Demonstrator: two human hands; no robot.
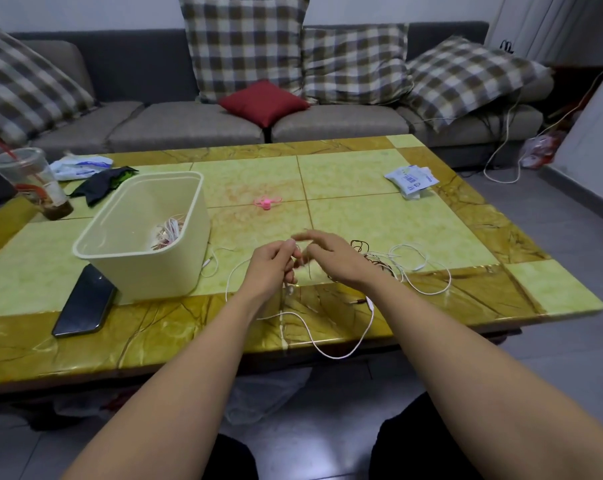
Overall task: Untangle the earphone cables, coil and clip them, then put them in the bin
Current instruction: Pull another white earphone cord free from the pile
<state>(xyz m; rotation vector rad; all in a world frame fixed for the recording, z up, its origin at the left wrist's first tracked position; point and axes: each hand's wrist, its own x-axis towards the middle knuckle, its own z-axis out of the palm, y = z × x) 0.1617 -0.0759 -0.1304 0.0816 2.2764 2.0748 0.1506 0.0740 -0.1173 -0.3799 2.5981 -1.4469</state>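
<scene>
My left hand is held above the near part of the table and pinches a white earphone cable, whose loops trail down over the table's front edge. My right hand is close beside the left, its fingers blurred and spread around the same strands. A dark brown cable lies tangled with another white cable just right of my right hand. The cream bin stands to the left and holds a coiled bundle of white and pink cables. A pink clip lies mid-table.
A black phone lies by the bin's near left corner. A plastic cup, dark cloth and a white bag sit at far left. White packets lie at far right. A sofa with cushions stands behind the table.
</scene>
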